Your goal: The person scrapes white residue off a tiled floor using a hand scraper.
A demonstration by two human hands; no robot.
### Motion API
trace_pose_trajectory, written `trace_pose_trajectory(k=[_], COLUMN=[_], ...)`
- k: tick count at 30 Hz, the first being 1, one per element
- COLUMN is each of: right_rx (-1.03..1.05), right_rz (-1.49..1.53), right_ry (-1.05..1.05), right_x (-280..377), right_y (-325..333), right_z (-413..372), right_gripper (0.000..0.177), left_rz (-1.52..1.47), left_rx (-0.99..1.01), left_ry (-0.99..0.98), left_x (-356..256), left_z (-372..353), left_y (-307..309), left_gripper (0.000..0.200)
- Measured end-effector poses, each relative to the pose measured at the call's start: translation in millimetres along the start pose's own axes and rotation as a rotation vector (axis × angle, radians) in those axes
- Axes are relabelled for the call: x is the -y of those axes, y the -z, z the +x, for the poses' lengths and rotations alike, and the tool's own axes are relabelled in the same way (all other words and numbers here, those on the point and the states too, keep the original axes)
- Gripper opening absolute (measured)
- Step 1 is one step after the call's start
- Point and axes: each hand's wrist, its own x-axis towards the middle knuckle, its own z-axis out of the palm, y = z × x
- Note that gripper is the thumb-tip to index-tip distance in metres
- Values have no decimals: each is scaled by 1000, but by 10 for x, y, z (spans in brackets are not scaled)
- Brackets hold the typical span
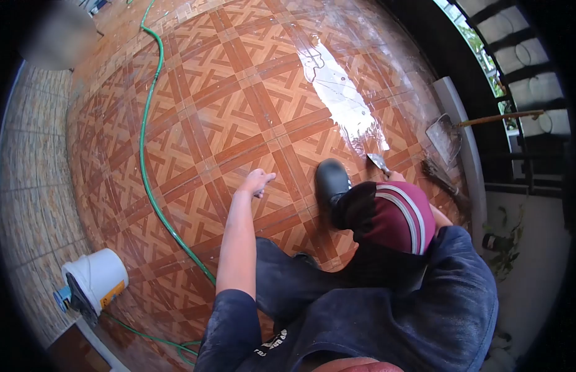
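Note:
My left hand [257, 183] hangs above the tiled floor [238, 118], its fingers curled; what they hold, if anything, cannot be made out. My right hand [396, 177], partly hidden behind my raised knee, grips a scraper [379, 163] with a metal blade. The blade is low near the floor, at the lower end of a bright wet patch [343, 93]. Between my two hands a dark boot [332, 180] stands on the tiles.
A green hose [143, 124] curves along the left side. At the lower left is a white bucket [105, 276]. A brush-like object [446, 180] and a dustpan [445, 137] with a long handle lie at the right, beside a low ledge [464, 133].

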Motion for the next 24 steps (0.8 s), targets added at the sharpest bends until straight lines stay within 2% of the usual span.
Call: trace_pose_trajectory(k=[3,7,10,12,17,19,21,24], right_rx=[-96,-175,-208,-204,-219,-246,-187,-228], right_rz=[31,126,110,110,122,167,123,125], right_ry=[-52,-179,-74,-51,-14,24,28,68], right_x=[32,85,320,491,822,1038,1211,1470], right_y=[109,-55,51,229,728,1051,1363,1758], right_z=[133,322,741,1145,2352,2818,3417,4303], right_gripper=[35,36,35,35,35,40,41,39], left_rz=[-7,-167,-248,-264,-237,-229,-257,-299], left_rx=[18,-68,-169,-260,-202,-269,-307,-408], left_ry=[75,171,217,242,321,365,350,298], left_x=[228,484,627,522,117,-36,-137,-394], left_z=[-66,-182,-150,-75,68,229,424,673], left_y=[106,255,304,346,470,535,549,516], left_gripper=[39,34,33,32,32,32,30,27])
